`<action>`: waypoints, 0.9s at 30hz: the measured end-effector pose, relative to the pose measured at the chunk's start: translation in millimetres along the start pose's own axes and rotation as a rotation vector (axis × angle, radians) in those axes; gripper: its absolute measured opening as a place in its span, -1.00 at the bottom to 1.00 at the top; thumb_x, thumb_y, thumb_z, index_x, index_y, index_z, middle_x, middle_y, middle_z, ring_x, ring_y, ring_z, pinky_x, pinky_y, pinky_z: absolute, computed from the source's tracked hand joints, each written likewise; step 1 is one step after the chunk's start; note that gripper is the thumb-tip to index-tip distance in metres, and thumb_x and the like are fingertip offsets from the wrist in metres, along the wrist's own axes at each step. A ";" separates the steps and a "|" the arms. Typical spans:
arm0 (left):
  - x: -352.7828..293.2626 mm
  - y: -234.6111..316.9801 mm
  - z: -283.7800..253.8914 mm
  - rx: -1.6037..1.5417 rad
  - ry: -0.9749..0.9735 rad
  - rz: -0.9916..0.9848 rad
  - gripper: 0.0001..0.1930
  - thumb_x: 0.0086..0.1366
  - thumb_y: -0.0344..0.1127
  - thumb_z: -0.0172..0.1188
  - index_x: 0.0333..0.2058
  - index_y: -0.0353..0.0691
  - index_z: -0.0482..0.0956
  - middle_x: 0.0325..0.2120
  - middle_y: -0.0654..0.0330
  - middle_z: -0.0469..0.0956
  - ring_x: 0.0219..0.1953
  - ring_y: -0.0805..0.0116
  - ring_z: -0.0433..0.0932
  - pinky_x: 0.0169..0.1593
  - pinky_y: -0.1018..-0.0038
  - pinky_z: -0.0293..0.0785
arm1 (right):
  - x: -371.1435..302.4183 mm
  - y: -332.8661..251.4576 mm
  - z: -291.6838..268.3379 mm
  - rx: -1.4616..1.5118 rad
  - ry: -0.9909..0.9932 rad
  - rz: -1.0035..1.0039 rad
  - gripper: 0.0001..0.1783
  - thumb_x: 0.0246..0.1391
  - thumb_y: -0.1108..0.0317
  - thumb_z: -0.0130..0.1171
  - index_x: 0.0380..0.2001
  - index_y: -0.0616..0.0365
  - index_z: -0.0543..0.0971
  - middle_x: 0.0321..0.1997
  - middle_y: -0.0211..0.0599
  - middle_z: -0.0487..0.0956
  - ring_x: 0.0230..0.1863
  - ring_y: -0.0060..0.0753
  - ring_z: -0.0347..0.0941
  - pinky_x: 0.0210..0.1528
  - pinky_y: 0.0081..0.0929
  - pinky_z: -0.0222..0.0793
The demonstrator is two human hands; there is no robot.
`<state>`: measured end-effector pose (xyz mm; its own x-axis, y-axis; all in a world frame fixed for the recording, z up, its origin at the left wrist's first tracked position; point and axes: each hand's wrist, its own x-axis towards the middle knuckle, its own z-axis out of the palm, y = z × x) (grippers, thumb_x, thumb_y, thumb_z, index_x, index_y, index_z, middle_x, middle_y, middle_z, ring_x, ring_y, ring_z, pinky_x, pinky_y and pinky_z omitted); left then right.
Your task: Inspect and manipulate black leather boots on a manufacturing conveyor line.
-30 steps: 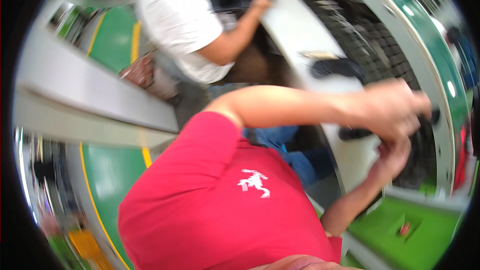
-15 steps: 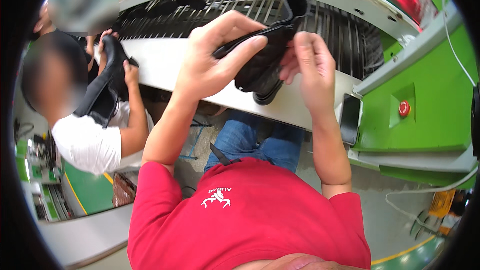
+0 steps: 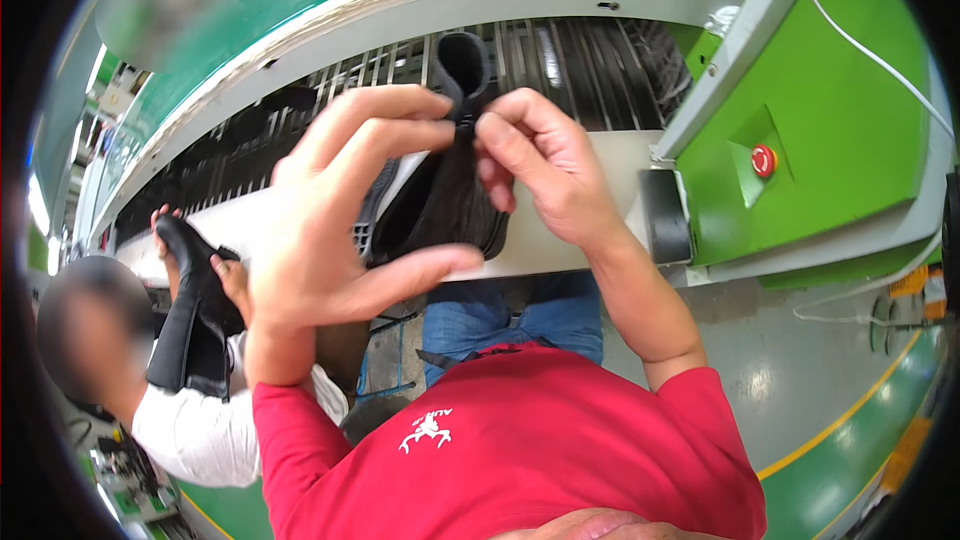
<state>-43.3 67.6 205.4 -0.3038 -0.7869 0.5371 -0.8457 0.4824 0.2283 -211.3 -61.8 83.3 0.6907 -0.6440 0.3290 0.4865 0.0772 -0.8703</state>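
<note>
A black boot (image 3: 460,195) stands in front of me, its shaft opening toward the far side and its side parted along what looks like a zip. My left hand (image 3: 320,210) is spread open at the boot's left, thumb stretched out near me. Its fingertips reach the boot's edge just below the shaft opening, and it is slightly blurred. With thumb and finger closed, my right hand (image 3: 550,165) pinches the boot at that same spot; the small part between its fingertips is hidden.
The white ledge (image 3: 610,180) runs along the conveyor rollers (image 3: 370,65). At right stands a green machine with a red button (image 3: 764,161); a dark flat object (image 3: 663,215) leans by it. To my left, a co-worker in a white shirt holds another black boot (image 3: 190,310).
The boot has come lower and left and turned more upright. My left hand has loosened from around it and spread; my right hand has moved in to pinch its edge. The view has shifted.
</note>
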 end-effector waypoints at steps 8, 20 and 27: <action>32.0 -25.3 2.1 0.184 -0.154 0.038 -0.53 0.02 -0.23 0.58 -0.61 -0.23 0.34 -0.58 0.12 0.36 -0.50 0.02 0.41 -0.41 0.19 0.27 | 9.1 2.6 17.1 -0.057 0.051 -0.047 -0.79 0.56 0.20 0.18 -0.13 0.10 0.54 -0.44 -0.50 0.53 -0.53 -0.73 0.41 -0.50 -0.65 0.32; 12.8 -51.2 24.4 -0.257 -0.157 -0.047 -0.66 0.28 -0.58 0.28 -0.50 -0.35 0.23 -0.49 0.12 0.22 -0.43 0.25 0.16 -0.36 0.31 0.04 | -5.7 20.6 16.5 0.015 0.109 -0.108 -0.72 0.56 0.19 0.17 -0.21 0.17 0.48 -0.50 -0.49 0.48 -0.56 -0.68 0.38 -0.53 -0.58 0.31; 0.6 -61.9 21.6 -0.318 -0.099 -0.091 -0.63 0.34 -0.52 0.31 -0.49 -0.34 0.23 -0.48 0.15 0.23 -0.42 0.30 0.16 -0.32 0.36 0.04 | -31.6 76.3 -17.1 -0.026 0.210 0.195 -0.73 0.55 0.20 0.18 -0.21 0.18 0.53 -0.47 -0.48 0.50 -0.53 -0.63 0.41 -0.50 -0.55 0.32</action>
<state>-0.6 28.9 174.0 -0.2877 -0.8585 0.4245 -0.6973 0.4916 0.5216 -205.2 -48.6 0.2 0.6423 -0.7629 0.0735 0.3397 0.1974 -0.9196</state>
